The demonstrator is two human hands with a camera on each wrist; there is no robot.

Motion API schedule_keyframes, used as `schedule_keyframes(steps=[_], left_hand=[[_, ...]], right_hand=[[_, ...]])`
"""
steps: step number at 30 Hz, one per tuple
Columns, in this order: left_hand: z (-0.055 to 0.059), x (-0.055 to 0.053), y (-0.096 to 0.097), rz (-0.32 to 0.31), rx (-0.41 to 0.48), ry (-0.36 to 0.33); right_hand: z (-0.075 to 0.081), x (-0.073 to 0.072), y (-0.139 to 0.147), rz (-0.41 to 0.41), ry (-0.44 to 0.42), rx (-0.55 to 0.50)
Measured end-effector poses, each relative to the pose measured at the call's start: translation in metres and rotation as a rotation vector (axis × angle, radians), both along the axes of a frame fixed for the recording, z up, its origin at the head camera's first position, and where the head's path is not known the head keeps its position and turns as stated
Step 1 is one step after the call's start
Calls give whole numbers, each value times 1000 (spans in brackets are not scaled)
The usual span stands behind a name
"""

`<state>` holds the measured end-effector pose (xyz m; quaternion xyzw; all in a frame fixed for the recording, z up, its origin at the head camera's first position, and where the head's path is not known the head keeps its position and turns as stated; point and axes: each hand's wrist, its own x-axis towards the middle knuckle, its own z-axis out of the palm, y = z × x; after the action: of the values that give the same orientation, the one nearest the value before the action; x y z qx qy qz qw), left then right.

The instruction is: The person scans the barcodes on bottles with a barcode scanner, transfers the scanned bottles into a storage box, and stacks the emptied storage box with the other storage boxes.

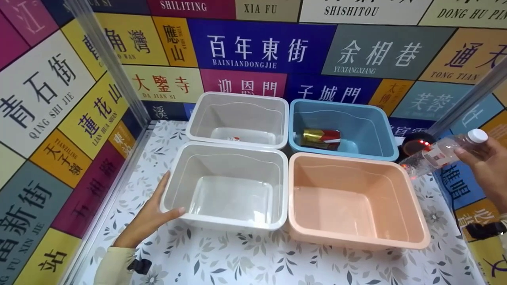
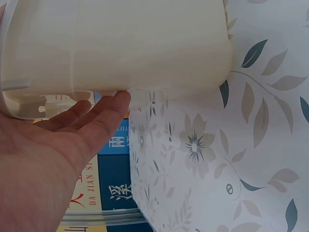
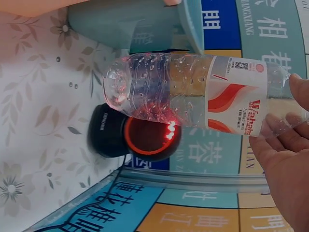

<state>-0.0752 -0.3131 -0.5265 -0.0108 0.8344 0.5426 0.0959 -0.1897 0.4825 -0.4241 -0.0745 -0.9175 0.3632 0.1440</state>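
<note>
My right hand point(image 1: 490, 168) grips a clear plastic water bottle point(image 3: 236, 96) near its white-capped end, thumb on one side and fingers on the other. The bottle is tilted, its base right by a black barcode scanner point(image 3: 108, 130) whose red light shines on the plastic. Its label, white with red, shows in the right wrist view. My left hand point(image 1: 152, 213) rests against the front white bin point(image 1: 233, 225) at its left side, thumb over the rim at the near corner. In the left wrist view its fingers point(image 2: 104, 116) extend straight along the bin's outer wall.
Behind the front white bin stands another pale bin point(image 1: 241, 113) with a small red-and-white item inside. A blue bin point(image 1: 368, 134) holds a gold-and-red can point(image 1: 321, 137). Nearest the right is a peach bin point(image 1: 336, 213). Sign-printed walls surround the floral tabletop point(image 1: 222, 257).
</note>
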Motion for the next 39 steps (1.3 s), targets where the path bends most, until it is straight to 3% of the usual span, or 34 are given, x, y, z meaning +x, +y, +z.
schedule_keyframes(steps=[9, 23, 33, 39], left_hand=[[0, 0, 0, -4, 0, 10], [1, 1, -1, -11, -17, 20], [-1, -1, 0, -9, 14, 23], [-2, -2, 0, -14, 56, 27]], right_hand=[[20, 2, -9, -33, 36, 25], [55, 12, -32, 56, 118, 2], [80, 17, -59, 82, 112, 21], [85, 17, -68, 145, 139, 35]])
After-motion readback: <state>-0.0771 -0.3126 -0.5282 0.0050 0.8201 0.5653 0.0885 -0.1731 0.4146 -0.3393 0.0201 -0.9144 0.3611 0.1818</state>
